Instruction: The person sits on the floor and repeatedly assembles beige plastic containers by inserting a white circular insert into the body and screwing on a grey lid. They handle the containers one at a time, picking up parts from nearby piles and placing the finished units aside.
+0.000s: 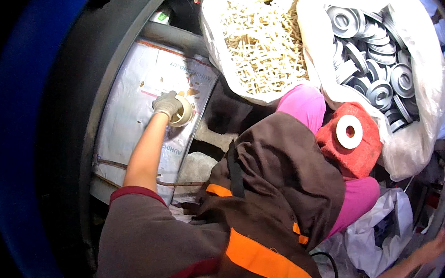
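Note:
My left hand (167, 104), in a pale knitted glove, grips a cream round cup-like plastic part (183, 112) by its side. The part's open side faces up, over a white printed sheet (130, 99) with brown stains. At the far lower right, my bare right hand (436, 246) is stretched out beside a frame edge; motion smears its fingers. A white ring-shaped disc (358, 132) with a dark centre rests on a red cloth (342, 159) over my knee. No hand touches that disc.
A white sack of small cream plastic pieces (259, 47) stands ahead. Right of it, a white bag (425, 125) holds several grey round ridged discs (379, 93). A dark metal frame (117, 77) runs along the left. A thin rusty rod (181, 184) crosses near my left forearm.

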Available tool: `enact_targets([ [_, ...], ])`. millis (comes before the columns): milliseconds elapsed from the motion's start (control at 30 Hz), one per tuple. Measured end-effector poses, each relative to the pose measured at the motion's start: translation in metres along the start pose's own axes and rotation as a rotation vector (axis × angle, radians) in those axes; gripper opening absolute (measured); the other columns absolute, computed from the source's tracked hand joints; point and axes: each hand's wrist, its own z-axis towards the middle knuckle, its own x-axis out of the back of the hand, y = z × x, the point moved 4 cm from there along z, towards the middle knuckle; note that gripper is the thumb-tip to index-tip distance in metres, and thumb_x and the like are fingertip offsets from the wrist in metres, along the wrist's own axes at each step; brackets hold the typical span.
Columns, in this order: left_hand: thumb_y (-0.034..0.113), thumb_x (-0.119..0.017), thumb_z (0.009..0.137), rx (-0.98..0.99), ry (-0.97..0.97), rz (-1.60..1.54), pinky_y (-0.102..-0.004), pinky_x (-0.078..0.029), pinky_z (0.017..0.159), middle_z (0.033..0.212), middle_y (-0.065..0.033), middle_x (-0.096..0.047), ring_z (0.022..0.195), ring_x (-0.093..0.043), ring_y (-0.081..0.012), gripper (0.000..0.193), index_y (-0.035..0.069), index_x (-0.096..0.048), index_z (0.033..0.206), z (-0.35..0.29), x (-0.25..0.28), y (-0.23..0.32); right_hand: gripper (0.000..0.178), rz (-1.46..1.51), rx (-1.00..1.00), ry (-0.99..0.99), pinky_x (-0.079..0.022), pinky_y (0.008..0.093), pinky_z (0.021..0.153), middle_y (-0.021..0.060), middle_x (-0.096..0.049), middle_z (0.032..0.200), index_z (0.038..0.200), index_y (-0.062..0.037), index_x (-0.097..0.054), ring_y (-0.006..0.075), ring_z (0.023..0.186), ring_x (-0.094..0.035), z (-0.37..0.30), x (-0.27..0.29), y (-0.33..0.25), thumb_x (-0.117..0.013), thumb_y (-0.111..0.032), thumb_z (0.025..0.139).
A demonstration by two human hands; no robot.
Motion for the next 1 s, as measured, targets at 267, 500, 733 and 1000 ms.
enact_targets([
  [267,0.02,-0.05,0.081,-0.136,-0.082,0.326,-0.0419,-0.049,0.084,0.105,-0.0187,-0.065,0.098,-0.064,-0.0319,0.029,0.006,-0.07,0.098,0.035,0.022,-0.013,0.037,1.153,-0.255,-0.355,-0.039,0.0313,0.098,0.0119,-0.052,0.126,0.128,-0.0006,-0.048,0.0204,0.114,-0.051,-0.047,-0.054,-0.183,-0.053,-0.012,0.093],
  [500,0.024,-0.045,0.082,-0.57,0.373,0.126,-0.0444,-0.049,0.077,0.091,-0.0183,-0.065,0.087,-0.063,-0.0352,0.029,0.008,-0.067,0.092,-0.101,0.224,0.106,0.039,1.35,-0.025,-0.9,-0.046,0.0285,0.085,0.0107,-0.059,0.111,0.125,-0.0004,-0.049,0.0162,0.099,-0.058,-0.1,-0.013,-0.328,-0.057,-0.007,0.088],
  [733,0.025,-0.05,0.086,-1.021,-0.163,-0.664,-0.0161,-0.045,0.044,0.071,-0.0044,-0.061,0.052,-0.055,-0.004,0.039,0.0,-0.059,0.115,-0.236,0.263,0.227,0.118,1.349,0.315,-0.256,-0.025,0.0517,0.106,0.0254,-0.024,0.144,0.143,-0.0023,-0.014,0.043,0.132,-0.026,-0.081,0.084,-0.404,-0.083,-0.045,0.058],
  [1000,0.036,-0.069,0.078,-1.649,0.711,-0.41,-0.0412,-0.046,0.083,0.101,-0.015,-0.061,0.094,-0.059,-0.0312,0.052,0.007,-0.054,0.119,-0.301,0.255,0.271,0.116,1.678,0.006,-0.788,-0.032,0.0408,0.104,0.0183,-0.041,0.135,0.14,-0.0012,-0.026,0.0297,0.126,-0.04,-0.093,0.032,-0.312,-0.086,-0.042,0.05],
])
